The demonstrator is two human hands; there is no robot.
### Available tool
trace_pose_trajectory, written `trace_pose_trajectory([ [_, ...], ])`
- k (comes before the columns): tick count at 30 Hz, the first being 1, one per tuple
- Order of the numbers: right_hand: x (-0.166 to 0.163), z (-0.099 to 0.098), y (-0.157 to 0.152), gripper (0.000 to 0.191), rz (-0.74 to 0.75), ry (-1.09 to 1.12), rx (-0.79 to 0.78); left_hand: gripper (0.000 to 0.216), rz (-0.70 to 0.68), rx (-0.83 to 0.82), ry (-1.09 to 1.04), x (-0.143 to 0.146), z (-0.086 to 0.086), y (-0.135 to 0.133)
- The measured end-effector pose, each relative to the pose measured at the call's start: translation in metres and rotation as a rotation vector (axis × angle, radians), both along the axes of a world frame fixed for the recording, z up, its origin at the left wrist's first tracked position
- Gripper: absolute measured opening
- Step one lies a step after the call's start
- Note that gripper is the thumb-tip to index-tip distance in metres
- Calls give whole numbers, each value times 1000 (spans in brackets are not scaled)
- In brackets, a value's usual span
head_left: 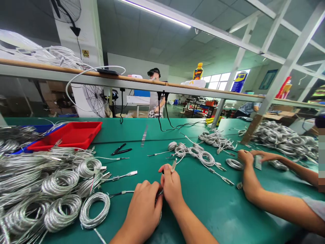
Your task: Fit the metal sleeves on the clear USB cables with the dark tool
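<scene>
Though almost shut, left hand point(143, 210), right hand point(172, 189) on braided cable point(122, 192).

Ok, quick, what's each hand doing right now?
Left hand: closed, holding a braided cable.
Right hand: closed, apparently pinching a small metal connector; grip partly hidden.

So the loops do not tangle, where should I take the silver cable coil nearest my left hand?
Pinch the right rim of the coil, coming from the side of your left hand. That edge lies free on the green mat, while the left edge nearly touches the next coil. Lying flat, it should stay bundled if you grip several loops.
</scene>
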State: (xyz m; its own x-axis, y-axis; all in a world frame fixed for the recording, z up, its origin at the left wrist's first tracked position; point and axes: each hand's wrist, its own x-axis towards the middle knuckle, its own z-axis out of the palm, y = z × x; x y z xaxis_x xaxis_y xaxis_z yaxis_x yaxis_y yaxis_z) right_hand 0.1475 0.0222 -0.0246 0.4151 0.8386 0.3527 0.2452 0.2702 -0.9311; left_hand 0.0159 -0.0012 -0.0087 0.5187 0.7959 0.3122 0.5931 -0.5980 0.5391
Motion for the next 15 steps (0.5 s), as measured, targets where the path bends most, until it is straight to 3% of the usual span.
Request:
trace_pose_trajectory([
  [8, 1, 5, 0, 68, 58, 126, 7, 20, 53, -73, 73, 0, 1, 8],
  [15, 4, 11, -5, 73, 37, 49, -26, 30, 44, -176, 58, 0, -2, 16],
])
